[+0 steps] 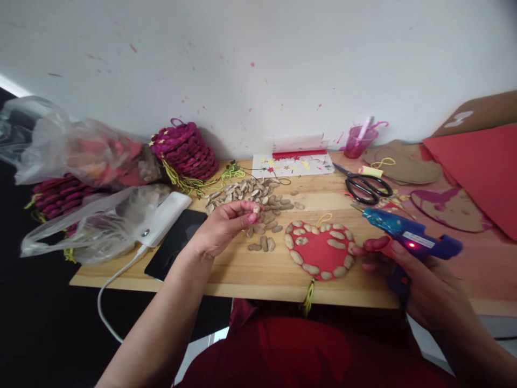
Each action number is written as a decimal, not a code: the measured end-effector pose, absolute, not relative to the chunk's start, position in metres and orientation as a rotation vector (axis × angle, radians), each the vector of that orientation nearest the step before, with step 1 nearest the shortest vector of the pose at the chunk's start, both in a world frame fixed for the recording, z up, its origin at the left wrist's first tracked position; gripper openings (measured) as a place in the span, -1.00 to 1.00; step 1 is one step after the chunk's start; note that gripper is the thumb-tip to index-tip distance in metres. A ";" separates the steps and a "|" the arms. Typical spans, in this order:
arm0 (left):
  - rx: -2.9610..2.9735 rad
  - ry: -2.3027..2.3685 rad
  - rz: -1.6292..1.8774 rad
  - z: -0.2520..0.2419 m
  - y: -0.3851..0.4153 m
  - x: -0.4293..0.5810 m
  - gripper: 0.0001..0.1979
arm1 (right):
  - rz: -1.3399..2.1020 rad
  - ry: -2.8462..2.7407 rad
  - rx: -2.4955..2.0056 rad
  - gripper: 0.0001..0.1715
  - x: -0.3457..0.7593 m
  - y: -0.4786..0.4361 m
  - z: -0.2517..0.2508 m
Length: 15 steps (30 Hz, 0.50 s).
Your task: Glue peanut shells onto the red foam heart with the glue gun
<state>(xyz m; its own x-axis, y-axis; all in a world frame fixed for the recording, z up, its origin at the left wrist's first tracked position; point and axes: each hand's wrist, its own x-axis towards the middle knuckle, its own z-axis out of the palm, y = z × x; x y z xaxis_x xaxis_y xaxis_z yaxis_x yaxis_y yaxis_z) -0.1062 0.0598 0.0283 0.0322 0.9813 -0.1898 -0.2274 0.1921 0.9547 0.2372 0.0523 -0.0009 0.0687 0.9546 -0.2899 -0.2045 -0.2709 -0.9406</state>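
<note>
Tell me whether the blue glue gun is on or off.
On, it appears: a red light glows on the side of the glue gun, held in the right hand.

Left fingers (239, 207) pinched, right fingers (376, 244) curled, forearms (163, 307) apart.

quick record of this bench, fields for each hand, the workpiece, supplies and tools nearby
left hand: left hand pinching a peanut shell
right hand: right hand gripping a blue glue gun, red light lit
workpiece: red heart, shells around its rim, middle mostly bare, yellow loop on top
supplies: loose shell pile beyond the left hand
tools: black-handled scissors, lying beyond the glue gun
</note>
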 end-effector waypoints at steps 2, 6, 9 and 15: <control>0.894 1.137 1.178 0.029 0.060 -0.105 -0.72 | 1.430 -0.856 -1.295 -0.65 0.238 0.052 -0.001; 0.886 1.172 1.227 0.032 0.059 -0.103 -0.69 | 1.429 -0.871 -1.283 -0.67 0.240 0.052 -0.003; 0.879 1.130 1.239 0.035 0.056 -0.101 -0.65 | 1.419 -0.883 -1.282 -0.67 0.240 0.052 -0.005; 0.930 1.046 1.269 0.042 0.050 -0.095 -0.75 | 1.428 -0.893 -1.270 -0.70 0.239 0.053 -0.004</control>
<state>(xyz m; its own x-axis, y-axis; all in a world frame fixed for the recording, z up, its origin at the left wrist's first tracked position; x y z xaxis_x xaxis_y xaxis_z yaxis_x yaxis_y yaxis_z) -0.0948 0.0499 0.0423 0.0055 0.9958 -0.0916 -0.2798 0.0895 0.9559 0.2392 0.0529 -0.0040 0.0350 0.9668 -0.2532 -0.1953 -0.2419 -0.9504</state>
